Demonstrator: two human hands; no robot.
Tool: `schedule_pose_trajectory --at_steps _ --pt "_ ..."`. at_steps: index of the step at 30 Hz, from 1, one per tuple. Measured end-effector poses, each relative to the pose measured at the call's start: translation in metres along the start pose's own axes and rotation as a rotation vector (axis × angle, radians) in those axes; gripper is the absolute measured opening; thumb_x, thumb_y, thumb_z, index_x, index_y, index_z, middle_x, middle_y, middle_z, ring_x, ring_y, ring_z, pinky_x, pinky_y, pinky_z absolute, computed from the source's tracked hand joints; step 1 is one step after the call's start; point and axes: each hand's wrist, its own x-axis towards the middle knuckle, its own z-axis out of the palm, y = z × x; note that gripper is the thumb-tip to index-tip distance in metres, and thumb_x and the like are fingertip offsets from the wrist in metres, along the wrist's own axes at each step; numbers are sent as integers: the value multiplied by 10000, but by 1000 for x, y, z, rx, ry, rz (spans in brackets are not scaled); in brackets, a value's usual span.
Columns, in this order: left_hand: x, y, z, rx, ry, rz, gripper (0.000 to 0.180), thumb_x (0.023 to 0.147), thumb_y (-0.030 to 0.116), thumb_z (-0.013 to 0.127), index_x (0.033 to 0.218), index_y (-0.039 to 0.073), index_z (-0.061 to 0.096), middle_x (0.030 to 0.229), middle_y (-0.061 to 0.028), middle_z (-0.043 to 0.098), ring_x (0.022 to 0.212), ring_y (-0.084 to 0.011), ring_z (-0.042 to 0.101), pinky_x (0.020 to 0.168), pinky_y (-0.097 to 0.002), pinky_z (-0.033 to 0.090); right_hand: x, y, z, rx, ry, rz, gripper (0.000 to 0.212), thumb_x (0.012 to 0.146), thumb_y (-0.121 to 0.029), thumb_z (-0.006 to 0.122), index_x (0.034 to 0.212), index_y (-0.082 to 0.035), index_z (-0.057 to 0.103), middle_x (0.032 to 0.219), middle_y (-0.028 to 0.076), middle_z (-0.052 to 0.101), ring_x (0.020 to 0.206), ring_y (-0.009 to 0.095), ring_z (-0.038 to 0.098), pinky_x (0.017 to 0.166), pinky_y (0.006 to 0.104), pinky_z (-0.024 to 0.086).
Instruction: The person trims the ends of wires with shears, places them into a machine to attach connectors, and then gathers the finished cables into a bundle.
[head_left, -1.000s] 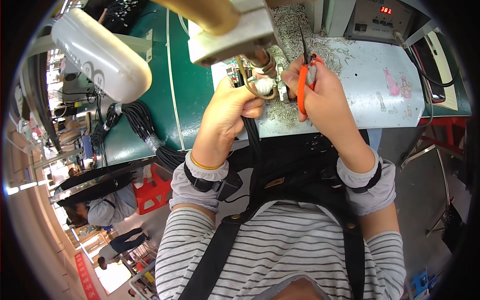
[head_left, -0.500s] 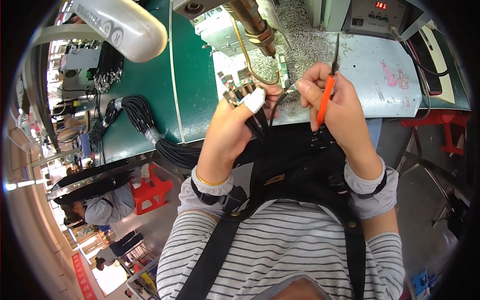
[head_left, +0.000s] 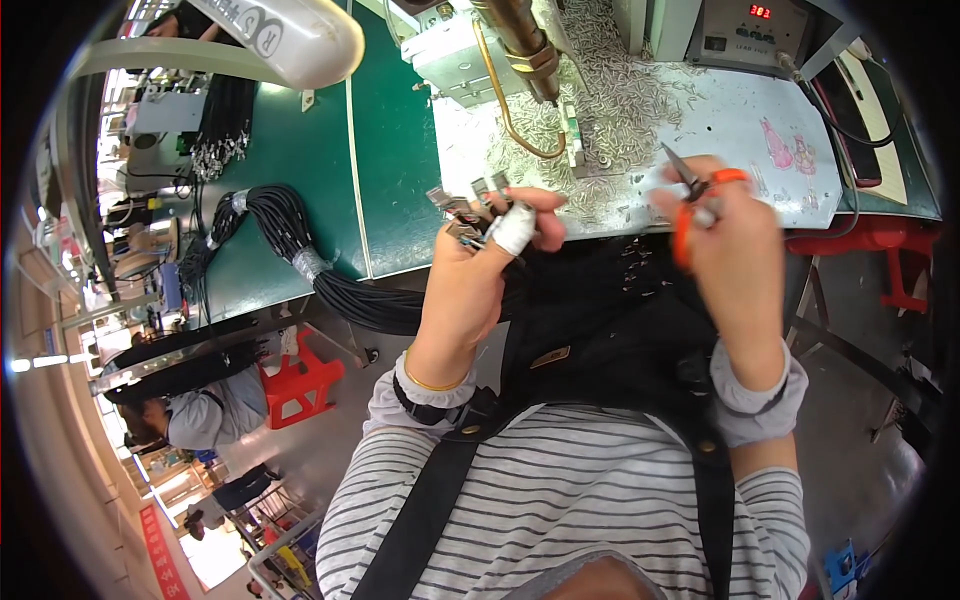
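Observation:
My left hand [head_left: 462, 290] is closed around a bunch of black cables, whose metal connectors [head_left: 490, 187] stick up between the fingers. White tape wraps its thumb; most of the cable length is hidden by the hand and the black apron. Off to the right, my right hand [head_left: 742, 250] grips a pair of scissors [head_left: 682, 166] with orange handles, its dark blades pointing up and left. Motion blurs its fingers. A soldering machine's nozzle and bent brass tube [head_left: 508, 125] stand beyond my left hand, beside a small green-and-white upright fixture [head_left: 573, 135].
Small metallic bits [head_left: 625, 105] cover much of the light work plate [head_left: 720, 120]. A coiled bundle of black cables [head_left: 285, 235] lies on the green table [head_left: 300, 150]. A control box [head_left: 750, 40] stands at the back right; a white lamp [head_left: 300, 45] overhangs the upper left.
My right hand has moved right, away from my left hand, and the cable it was pinching no longer shows there. The scissors have swung so their blades point up and left.

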Motion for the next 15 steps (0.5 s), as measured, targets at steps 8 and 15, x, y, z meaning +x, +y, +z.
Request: schedule_pose_trajectory --at_steps 8,15 --pt "-3 0 4 38 -217 -151 168 836 106 514 942 -19 551 737 -44 541 635 -96 489 577 -206 395 -6 -21 15 -28 199 -97 56 802 -73 561 798 -17 569 537 -6 475 468 44 439 440 191 344" --pt "-8 -7 18 241 131 108 104 804 66 556 899 25 568 706 -7 523 594 -49 452 531 -176 348 2 -22 19 306 -203 352 163 833 -94 528 694 -11 516 569 19 502 392 55 424 370 198 307"
